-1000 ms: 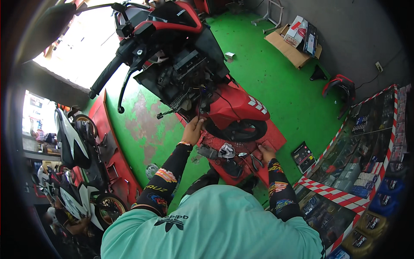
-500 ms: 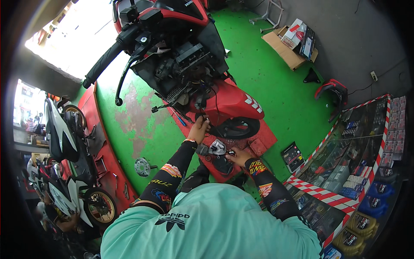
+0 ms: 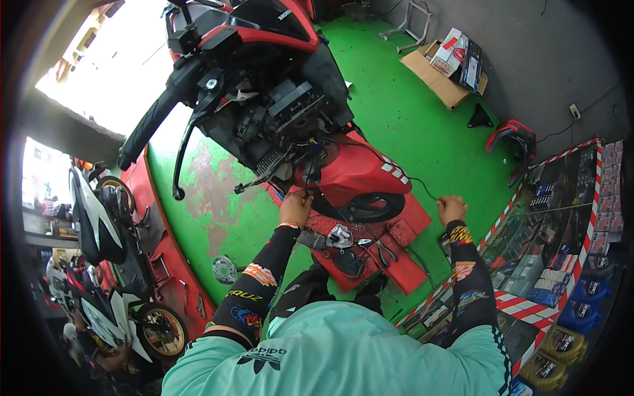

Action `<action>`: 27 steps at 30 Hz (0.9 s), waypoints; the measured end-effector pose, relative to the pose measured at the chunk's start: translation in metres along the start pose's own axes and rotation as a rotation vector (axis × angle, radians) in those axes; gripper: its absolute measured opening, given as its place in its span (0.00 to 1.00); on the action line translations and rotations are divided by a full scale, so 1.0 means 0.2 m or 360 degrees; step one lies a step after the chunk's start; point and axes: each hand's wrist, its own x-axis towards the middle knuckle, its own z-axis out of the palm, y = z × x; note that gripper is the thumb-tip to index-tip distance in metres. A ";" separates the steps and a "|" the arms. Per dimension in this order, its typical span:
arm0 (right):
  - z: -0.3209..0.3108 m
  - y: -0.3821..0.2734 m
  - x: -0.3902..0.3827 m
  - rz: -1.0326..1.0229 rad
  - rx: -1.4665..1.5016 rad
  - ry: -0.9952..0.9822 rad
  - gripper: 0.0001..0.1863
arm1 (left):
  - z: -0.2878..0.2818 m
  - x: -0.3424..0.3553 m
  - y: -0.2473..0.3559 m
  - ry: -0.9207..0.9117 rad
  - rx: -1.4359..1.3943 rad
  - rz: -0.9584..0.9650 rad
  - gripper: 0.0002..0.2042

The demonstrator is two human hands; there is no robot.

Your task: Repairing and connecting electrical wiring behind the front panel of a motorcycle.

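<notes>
My left hand (image 3: 297, 208) is closed on a dark cable by the front of a partly stripped red-and-black scooter (image 3: 277, 105), just left of its red front mudguard (image 3: 350, 171). My right hand (image 3: 453, 206) is out to the right, pinching a thin black cable (image 3: 422, 185) that runs across the mudguard. Below the front wheel (image 3: 363, 208), the red lift platform (image 3: 413, 277) carries a white crumpled rag (image 3: 340, 236), pliers (image 3: 386, 254), a grey cloth-like item (image 3: 310, 239) and a dark pouch-like item (image 3: 345, 264).
Other motorcycles (image 3: 99, 224) stand on a red lift at left, with a person's arm low beside them. A metal disc (image 3: 224, 269) lies on the green floor. A striped-edged glass display case (image 3: 541, 237) is at right; a cardboard box (image 3: 429, 79) is by the wall.
My right hand has left the items on the platform and moved up and right, drawing the black cable outward. My left hand has shifted down and left from half a second ago.
</notes>
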 end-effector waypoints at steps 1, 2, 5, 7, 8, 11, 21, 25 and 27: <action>-0.02 0.00 0.09 0.0043 0.0006 -0.0060 0.08 | -0.01 0.01 0.00 0.0064 0.0201 0.0142 0.11; -0.04 -0.01 0.18 0.0082 -0.0008 -0.0050 0.08 | -0.01 0.03 -0.01 0.0054 0.0213 0.0151 0.11; -0.01 -0.12 0.40 0.0088 -0.0015 -0.0107 0.10 | -0.03 0.07 -0.02 -0.0014 0.0193 0.0138 0.12; 0.06 -0.22 0.54 0.0087 -0.0023 -0.0112 0.10 | -0.04 0.10 -0.03 -0.0062 0.0118 0.0088 0.13; 0.11 -0.26 0.60 0.0052 -0.0072 -0.0021 0.10 | -0.05 0.11 -0.04 -0.0102 0.0152 0.0072 0.13; 0.28 -0.38 0.77 -0.0011 -0.0292 -0.0224 0.11 | -0.05 0.14 -0.05 -0.0241 0.0147 -0.0054 0.13; 0.59 -0.65 1.06 -0.0002 -0.0338 -0.0174 0.15 | -0.12 0.18 0.08 -0.0274 0.0125 -0.0012 0.16; 0.53 -0.70 1.06 0.0010 -0.0104 -0.0326 0.14 | -0.15 0.19 0.16 -0.0188 -0.0125 -0.0114 0.15; 0.45 -0.73 1.06 0.0017 0.0035 -0.0373 0.14 | -0.16 0.18 0.17 -0.0150 -0.0207 -0.0150 0.14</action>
